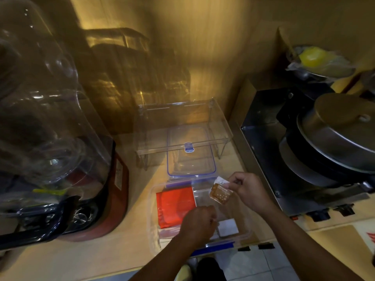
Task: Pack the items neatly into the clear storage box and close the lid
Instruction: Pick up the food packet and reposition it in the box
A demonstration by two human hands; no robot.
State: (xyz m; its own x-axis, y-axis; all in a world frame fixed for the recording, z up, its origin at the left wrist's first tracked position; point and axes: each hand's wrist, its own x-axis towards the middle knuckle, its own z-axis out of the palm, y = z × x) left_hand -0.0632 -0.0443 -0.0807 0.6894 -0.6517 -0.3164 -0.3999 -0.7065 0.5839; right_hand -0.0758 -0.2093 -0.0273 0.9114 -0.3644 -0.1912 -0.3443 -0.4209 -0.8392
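The clear storage box [152,211] stands open on the wooden counter near its front edge. A flat red packet [175,203] lies in the box's left half, and a white packet [228,227] lies at its right front. My right hand [246,190] pinches a small brown sachet [220,193] above the box's right back part. My left hand [199,222] is closed over the box's middle; whether it holds anything is hidden. The clear lid [191,159] with blue seal and clip lies just behind the box.
A clear acrylic rack [182,126] stands over the lid at the back. A large blender with clear cover [60,159] fills the left. On the right sits a dark stove with a lidded pan [334,138]. Floor tiles show below the counter edge.
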